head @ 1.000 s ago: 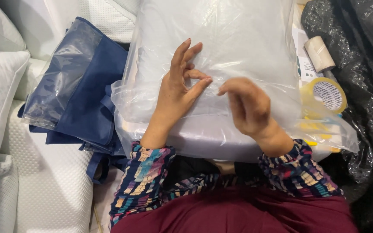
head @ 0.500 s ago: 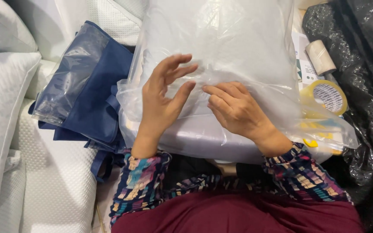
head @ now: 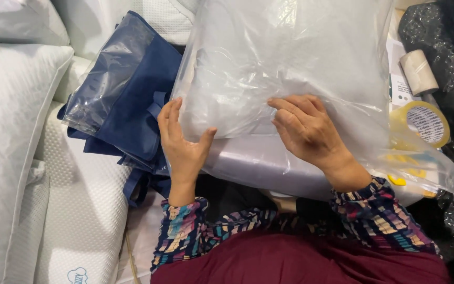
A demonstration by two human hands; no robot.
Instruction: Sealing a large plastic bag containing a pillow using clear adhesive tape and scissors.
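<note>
A big white pillow in a clear plastic bag (head: pixel 285 63) lies in front of me, across my lap. My left hand (head: pixel 182 144) cups the bag's near left edge, thumb on top and fingers along the side. Flat on the plastic near the bag's front middle rests my right hand (head: pixel 303 129), fingers spread and pressing down. Both sleeves are multicoloured.
A navy fabric bag (head: pixel 132 105) in clear film lies to the left, against white pillows (head: pixel 11 131). A roll of clear tape (head: pixel 421 123) and a beige roll (head: pixel 418 71) sit to the right, beside black plastic wrap (head: pixel 447 42).
My left hand slid from the top of the plastic down to the bag's left edge. My right hand flattened and stayed near the front middle.
</note>
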